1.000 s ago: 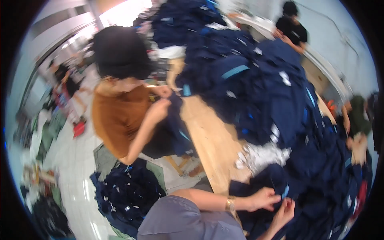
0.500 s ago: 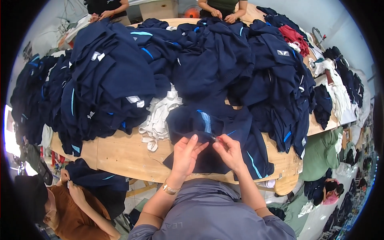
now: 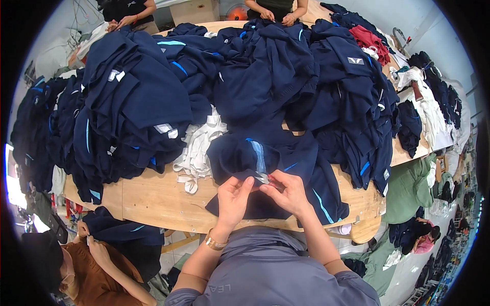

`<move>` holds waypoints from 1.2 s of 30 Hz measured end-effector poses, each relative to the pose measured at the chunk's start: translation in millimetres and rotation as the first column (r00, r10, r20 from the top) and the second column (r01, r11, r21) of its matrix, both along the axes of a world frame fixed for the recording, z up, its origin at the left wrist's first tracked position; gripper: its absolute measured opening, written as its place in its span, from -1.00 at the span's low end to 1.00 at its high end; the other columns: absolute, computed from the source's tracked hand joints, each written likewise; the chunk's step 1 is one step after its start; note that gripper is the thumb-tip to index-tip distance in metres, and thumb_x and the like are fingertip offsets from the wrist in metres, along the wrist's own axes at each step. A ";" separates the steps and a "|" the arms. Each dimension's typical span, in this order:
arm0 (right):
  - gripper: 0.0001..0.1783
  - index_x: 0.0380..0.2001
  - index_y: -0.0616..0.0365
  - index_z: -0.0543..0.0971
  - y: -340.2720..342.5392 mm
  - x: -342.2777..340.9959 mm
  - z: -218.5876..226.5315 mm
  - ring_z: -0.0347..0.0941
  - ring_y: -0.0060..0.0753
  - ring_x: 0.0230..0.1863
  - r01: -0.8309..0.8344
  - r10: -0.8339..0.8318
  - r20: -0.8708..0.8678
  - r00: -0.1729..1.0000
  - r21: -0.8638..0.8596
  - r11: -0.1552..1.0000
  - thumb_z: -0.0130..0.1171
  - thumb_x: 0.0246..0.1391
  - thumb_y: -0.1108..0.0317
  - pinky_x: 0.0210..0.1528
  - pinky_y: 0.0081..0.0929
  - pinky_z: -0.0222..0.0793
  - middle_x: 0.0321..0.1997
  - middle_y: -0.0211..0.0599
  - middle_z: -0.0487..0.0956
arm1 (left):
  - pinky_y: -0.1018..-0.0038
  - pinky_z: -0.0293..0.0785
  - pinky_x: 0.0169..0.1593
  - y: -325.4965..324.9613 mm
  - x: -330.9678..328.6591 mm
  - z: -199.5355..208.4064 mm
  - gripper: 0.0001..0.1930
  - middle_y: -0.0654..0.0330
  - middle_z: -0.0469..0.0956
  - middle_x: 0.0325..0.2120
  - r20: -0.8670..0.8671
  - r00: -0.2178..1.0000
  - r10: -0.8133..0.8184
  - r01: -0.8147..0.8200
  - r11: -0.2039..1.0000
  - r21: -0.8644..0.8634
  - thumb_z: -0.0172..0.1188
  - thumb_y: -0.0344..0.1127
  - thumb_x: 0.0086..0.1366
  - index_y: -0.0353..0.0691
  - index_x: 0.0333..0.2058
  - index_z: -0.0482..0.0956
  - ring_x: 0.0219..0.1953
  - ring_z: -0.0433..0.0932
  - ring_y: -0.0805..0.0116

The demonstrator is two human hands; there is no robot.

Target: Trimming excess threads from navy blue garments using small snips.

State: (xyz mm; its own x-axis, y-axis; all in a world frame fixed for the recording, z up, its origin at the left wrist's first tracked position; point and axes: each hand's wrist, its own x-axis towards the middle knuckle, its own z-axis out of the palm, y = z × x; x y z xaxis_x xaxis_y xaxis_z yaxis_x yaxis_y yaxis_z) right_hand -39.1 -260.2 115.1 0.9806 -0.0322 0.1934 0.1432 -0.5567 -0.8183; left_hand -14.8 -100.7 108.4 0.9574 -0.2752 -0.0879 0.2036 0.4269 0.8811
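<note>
A navy garment (image 3: pixel 229 153) with light-blue stripes lies spread over the table's near edge in front of me. The fingers of my left hand (image 3: pixel 233 201) are closed in a pinch on a raised fold of it. Close beside them, my right hand (image 3: pixel 288 195) grips small thread snips (image 3: pixel 263 178) with silver blades and a red handle. Their blades point left, at the fold by my left fingertips. Whether the blades touch cloth or a thread is too small to tell.
Large heaps of navy garments (image 3: pixel 138 92) cover the table beyond. White strips (image 3: pixel 199 145) lie bunched left of my work. A red cloth (image 3: pixel 370 43) sits far right. Two people stand across the table; a person in a brown top (image 3: pixel 102 275) handles navy cloth at left.
My right hand has shifted left toward my left fingers, and the snips now show plainly with the blades at the fold. The whole view has moved slightly.
</note>
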 end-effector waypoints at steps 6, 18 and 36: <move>-0.55 -0.63 0.18 0.41 -1.3 0.5 2.2 0.28 -0.25 -0.73 -0.023 0.024 0.040 0.999 -0.035 0.999 0.24 -0.11 0.00 -0.65 -0.45 0.15 -0.75 -0.23 0.35 | 0.60 0.46 -0.17 2.4 -0.1 6.8 -0.83 0.12 0.56 -0.36 0.055 0.997 -0.046 0.038 0.990 0.135 0.06 -0.42 0.26 -0.44 -0.26 0.49 -0.31 0.53 0.48; -0.55 -0.66 0.20 0.39 -1.0 -1.8 -0.6 0.23 -0.27 -0.75 -0.036 0.035 0.020 0.999 0.045 0.998 0.23 -0.08 0.03 -0.65 -0.46 0.13 -0.77 -0.24 0.31 | 0.64 0.43 -0.27 2.2 -2.1 4.7 -0.83 0.16 0.57 -0.45 0.036 0.997 -0.062 0.053 0.973 0.225 0.09 -0.39 0.25 -0.44 -0.37 0.48 -0.39 0.52 0.53; -0.64 -0.63 0.22 0.37 0.0 -2.6 -11.9 0.03 -0.78 -0.60 0.073 -0.029 -0.104 0.994 0.450 0.890 0.19 0.03 0.21 -0.60 -0.68 -0.04 -0.72 -0.57 0.19 | 0.50 0.54 -0.27 2.5 2.7 7.7 -0.86 0.17 0.54 -0.37 -0.031 0.994 -0.107 0.109 0.992 0.070 0.06 -0.38 0.27 -0.35 -0.30 0.46 -0.35 0.53 0.48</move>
